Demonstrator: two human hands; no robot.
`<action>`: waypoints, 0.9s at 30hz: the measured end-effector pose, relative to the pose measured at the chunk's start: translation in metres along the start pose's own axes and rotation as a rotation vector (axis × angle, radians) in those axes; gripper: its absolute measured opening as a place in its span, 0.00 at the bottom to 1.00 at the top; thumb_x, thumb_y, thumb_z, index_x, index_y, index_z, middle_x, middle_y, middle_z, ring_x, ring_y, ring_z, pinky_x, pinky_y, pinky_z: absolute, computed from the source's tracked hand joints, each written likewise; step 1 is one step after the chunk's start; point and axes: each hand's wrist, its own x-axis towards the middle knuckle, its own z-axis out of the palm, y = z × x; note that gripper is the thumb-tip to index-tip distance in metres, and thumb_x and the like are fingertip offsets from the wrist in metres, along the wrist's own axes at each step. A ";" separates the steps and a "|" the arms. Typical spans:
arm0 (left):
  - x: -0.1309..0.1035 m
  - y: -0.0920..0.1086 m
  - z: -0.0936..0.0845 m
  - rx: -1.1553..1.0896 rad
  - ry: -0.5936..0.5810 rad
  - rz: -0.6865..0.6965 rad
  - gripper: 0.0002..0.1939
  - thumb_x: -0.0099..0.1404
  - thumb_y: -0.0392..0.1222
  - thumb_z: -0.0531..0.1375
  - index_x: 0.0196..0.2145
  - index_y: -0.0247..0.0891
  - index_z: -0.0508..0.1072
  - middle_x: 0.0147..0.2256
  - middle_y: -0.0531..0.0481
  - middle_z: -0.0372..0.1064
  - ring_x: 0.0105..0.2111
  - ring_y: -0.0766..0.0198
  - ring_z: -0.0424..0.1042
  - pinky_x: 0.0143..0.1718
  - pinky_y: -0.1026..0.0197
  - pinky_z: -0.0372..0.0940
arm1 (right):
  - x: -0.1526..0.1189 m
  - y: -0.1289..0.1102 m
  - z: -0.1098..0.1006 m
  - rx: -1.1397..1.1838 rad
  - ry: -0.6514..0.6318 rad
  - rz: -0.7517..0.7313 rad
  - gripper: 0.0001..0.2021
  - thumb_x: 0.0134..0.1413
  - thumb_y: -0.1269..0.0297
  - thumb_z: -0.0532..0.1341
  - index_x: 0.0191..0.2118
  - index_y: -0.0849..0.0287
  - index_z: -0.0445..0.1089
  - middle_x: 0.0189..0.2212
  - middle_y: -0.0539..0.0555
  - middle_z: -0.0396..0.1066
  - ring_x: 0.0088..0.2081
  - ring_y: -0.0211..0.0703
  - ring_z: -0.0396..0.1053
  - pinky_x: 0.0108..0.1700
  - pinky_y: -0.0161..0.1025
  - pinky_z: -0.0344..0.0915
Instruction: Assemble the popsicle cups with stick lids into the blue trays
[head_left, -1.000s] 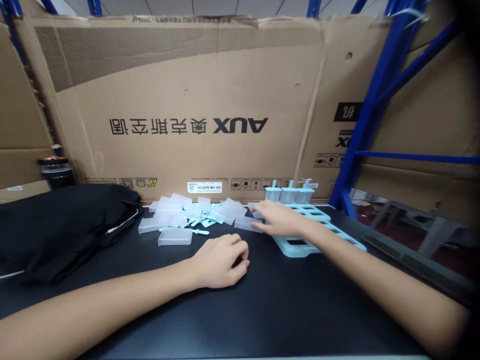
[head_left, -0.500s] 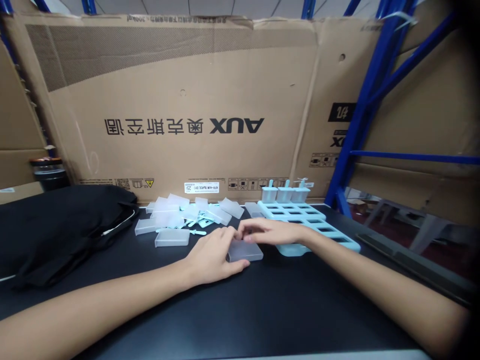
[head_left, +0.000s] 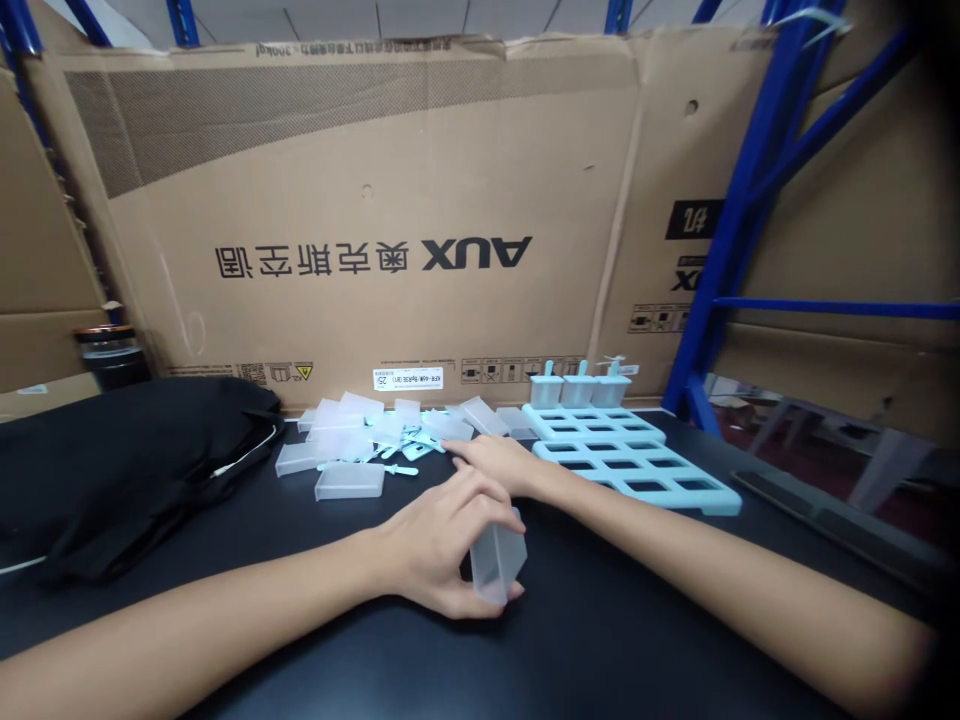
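The translucent mould [head_left: 499, 562], flat on the table between both hands half a second earlier, is now tilted up at near centre, gripped by the left hand [head_left: 439, 540] alone. This frees the right hand [head_left: 496, 460], now extended farther left toward the blue sticks [head_left: 420, 442]; its grip cannot be determined.

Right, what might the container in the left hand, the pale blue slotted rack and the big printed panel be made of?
Container in the left hand: probably plastic, frosted; it looks translucent. Pale blue slotted rack: likely moulded plastic, smooth; its corners are rounded. Printed panel: apparently cardboard, matt brown, with creases.
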 end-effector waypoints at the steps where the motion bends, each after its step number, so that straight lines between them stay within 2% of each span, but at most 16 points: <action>1: 0.001 0.000 0.000 0.028 0.012 0.019 0.22 0.56 0.45 0.61 0.45 0.38 0.60 0.38 0.44 0.63 0.37 0.58 0.65 0.39 0.54 0.65 | -0.001 -0.001 0.000 0.016 0.001 0.006 0.22 0.61 0.57 0.48 0.59 0.51 0.62 0.37 0.59 0.73 0.37 0.52 0.70 0.34 0.42 0.60; 3: 0.001 0.001 0.000 0.072 0.018 0.058 0.21 0.53 0.41 0.60 0.43 0.38 0.59 0.36 0.46 0.63 0.36 0.58 0.64 0.39 0.52 0.64 | -0.006 -0.002 -0.001 0.067 0.011 0.011 0.20 0.59 0.55 0.51 0.55 0.52 0.64 0.34 0.57 0.72 0.34 0.49 0.69 0.33 0.40 0.59; 7: -0.001 0.001 0.002 0.068 -0.036 0.121 0.24 0.47 0.33 0.55 0.44 0.40 0.55 0.32 0.49 0.62 0.33 0.60 0.65 0.37 0.55 0.65 | -0.019 0.001 -0.004 0.142 0.092 -0.039 0.13 0.58 0.53 0.53 0.39 0.57 0.68 0.33 0.54 0.68 0.31 0.41 0.64 0.31 0.36 0.55; 9: -0.003 0.000 0.004 0.064 -0.038 0.097 0.26 0.47 0.33 0.54 0.45 0.41 0.53 0.32 0.50 0.62 0.31 0.61 0.66 0.35 0.57 0.65 | -0.027 0.005 -0.007 0.154 0.097 -0.069 0.13 0.57 0.53 0.55 0.32 0.59 0.66 0.34 0.54 0.66 0.30 0.38 0.61 0.31 0.35 0.54; 12: -0.006 0.000 0.005 0.101 -0.045 -0.027 0.27 0.48 0.34 0.54 0.47 0.42 0.51 0.33 0.51 0.64 0.32 0.60 0.68 0.34 0.56 0.65 | -0.036 0.011 -0.015 0.160 0.065 -0.112 0.12 0.53 0.58 0.57 0.24 0.60 0.61 0.30 0.53 0.63 0.29 0.36 0.59 0.31 0.34 0.53; 16: -0.006 -0.001 0.002 0.104 -0.074 -0.285 0.27 0.48 0.33 0.55 0.46 0.43 0.52 0.34 0.51 0.65 0.30 0.61 0.68 0.34 0.58 0.64 | -0.041 0.015 -0.021 0.185 0.089 -0.117 0.07 0.47 0.64 0.60 0.27 0.59 0.59 0.25 0.49 0.63 0.27 0.36 0.58 0.28 0.34 0.50; 22: -0.004 -0.009 0.000 0.026 0.055 -0.664 0.20 0.56 0.37 0.56 0.46 0.41 0.54 0.39 0.49 0.65 0.34 0.61 0.67 0.37 0.58 0.64 | -0.039 0.012 -0.018 0.262 0.156 -0.154 0.11 0.46 0.69 0.58 0.38 0.59 0.62 0.30 0.50 0.67 0.29 0.38 0.62 0.30 0.34 0.55; 25: -0.003 -0.012 0.001 0.001 -0.029 -0.767 0.16 0.59 0.40 0.56 0.45 0.42 0.57 0.40 0.49 0.66 0.37 0.58 0.68 0.38 0.56 0.64 | -0.042 0.012 -0.033 0.300 0.127 -0.196 0.12 0.51 0.67 0.57 0.44 0.60 0.65 0.34 0.54 0.71 0.34 0.40 0.67 0.35 0.36 0.60; 27: -0.002 -0.012 0.000 0.002 -0.127 -0.793 0.15 0.59 0.42 0.56 0.44 0.43 0.60 0.41 0.50 0.67 0.39 0.57 0.68 0.39 0.55 0.63 | -0.049 0.015 -0.056 0.320 0.131 -0.196 0.11 0.55 0.64 0.56 0.43 0.60 0.68 0.35 0.55 0.72 0.36 0.41 0.68 0.37 0.38 0.62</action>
